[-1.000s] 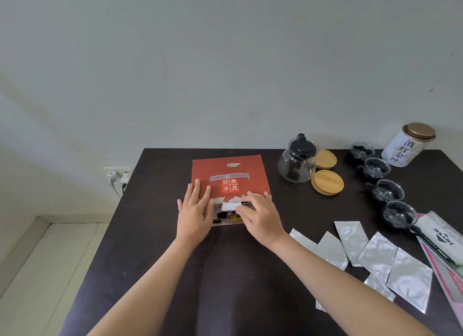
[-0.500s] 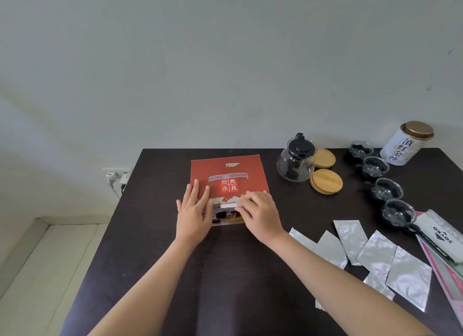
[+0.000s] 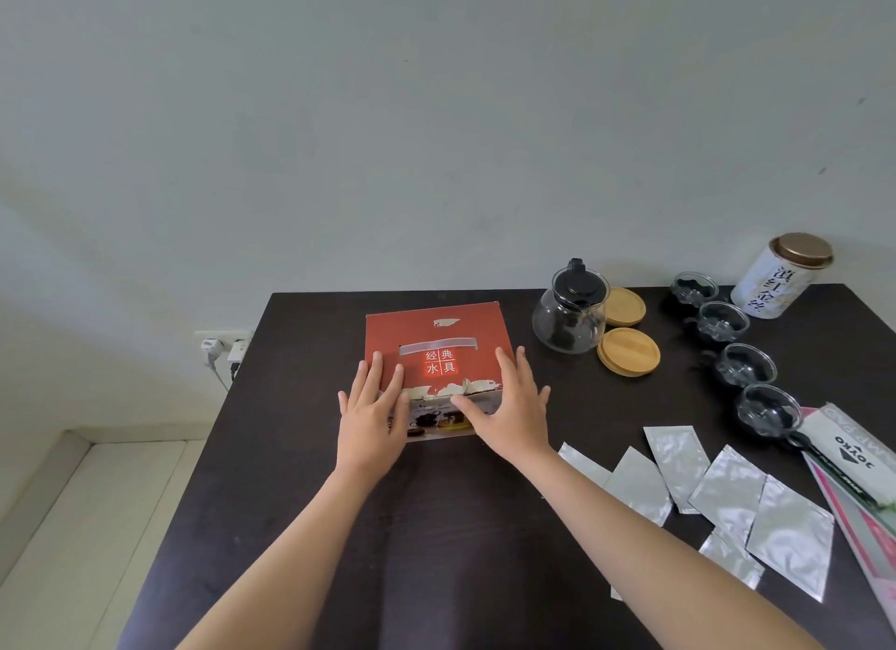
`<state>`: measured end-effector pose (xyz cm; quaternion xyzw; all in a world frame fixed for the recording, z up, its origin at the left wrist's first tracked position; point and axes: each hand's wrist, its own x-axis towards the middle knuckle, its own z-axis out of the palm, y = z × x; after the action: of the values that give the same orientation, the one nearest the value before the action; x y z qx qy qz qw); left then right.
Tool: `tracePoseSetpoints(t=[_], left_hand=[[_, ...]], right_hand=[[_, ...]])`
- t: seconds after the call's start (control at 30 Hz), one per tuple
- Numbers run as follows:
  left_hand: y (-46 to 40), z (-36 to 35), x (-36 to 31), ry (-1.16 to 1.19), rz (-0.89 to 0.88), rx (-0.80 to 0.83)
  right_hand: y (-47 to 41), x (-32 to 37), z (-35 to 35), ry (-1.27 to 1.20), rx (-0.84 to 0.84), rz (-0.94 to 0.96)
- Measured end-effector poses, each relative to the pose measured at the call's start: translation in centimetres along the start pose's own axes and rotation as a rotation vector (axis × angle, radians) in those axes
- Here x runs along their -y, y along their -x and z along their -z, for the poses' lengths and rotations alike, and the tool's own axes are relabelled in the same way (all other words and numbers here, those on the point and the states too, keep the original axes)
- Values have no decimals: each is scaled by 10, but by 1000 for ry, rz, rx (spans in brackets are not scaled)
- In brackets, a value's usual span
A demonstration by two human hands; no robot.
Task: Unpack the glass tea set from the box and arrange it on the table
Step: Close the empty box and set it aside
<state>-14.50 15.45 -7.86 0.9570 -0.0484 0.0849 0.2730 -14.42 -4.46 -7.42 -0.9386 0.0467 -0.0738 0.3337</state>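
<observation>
A red cardboard box [image 3: 439, 339] with white Chinese characters lies closed on the dark table [image 3: 300, 455], near its far left part. My left hand [image 3: 371, 409] rests flat on the box's near left corner, fingers spread. My right hand [image 3: 511, 404] lies flat on the near right corner, fingers apart. Right of the box stands a glass teapot [image 3: 569, 310] with a black lid. Two round wooden lids [image 3: 629, 351] lie beside it. Several small glass cups [image 3: 744, 366] stand in a row farther right.
A white tea tin [image 3: 780, 276] with a gold lid stands at the far right corner. Several silver foil sachets [image 3: 717, 489] lie scattered near right. A white and pink package [image 3: 858, 460] lies at the right edge. A wall socket [image 3: 223, 346] is left of the table.
My right hand has moved from the middle of the box's near edge to its right corner and opened flat. The white flap it pinched now lies down. My left hand stays put.
</observation>
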Motion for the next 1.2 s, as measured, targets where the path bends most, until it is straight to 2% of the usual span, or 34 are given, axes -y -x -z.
tracePoseSetpoints(t=[0.13, 0.2, 0.3, 0.37, 0.43, 0.63, 0.8, 0.93, 1.2], left_hand=[[1, 1, 1, 15, -16, 7], [2, 2, -2, 90, 1, -11], [5, 4, -8, 319, 225, -57], [5, 6, -9, 497, 401, -75], [5, 7, -8, 619, 500, -72], [-15, 8, -14, 641, 418, -104], [-62, 5, -16, 624, 368, -33], [-103, -8, -14, 627, 377, 28], [-156, -28, -16, 647, 389, 24]], right_hand=[[2, 2, -4, -145, -16, -47], [3, 2, -2, -322, 5, -105], [0, 2, 6, -540, 21, -214], [-5, -1, 9, -579, 27, -261], [-8, -5, 10, -600, 68, -248], [-22, -5, 10, -602, 41, -152], [-60, -8, 16, -584, 7, -160], [-100, -13, 15, -561, 19, -178], [-158, -24, 5, -591, 7, -171]])
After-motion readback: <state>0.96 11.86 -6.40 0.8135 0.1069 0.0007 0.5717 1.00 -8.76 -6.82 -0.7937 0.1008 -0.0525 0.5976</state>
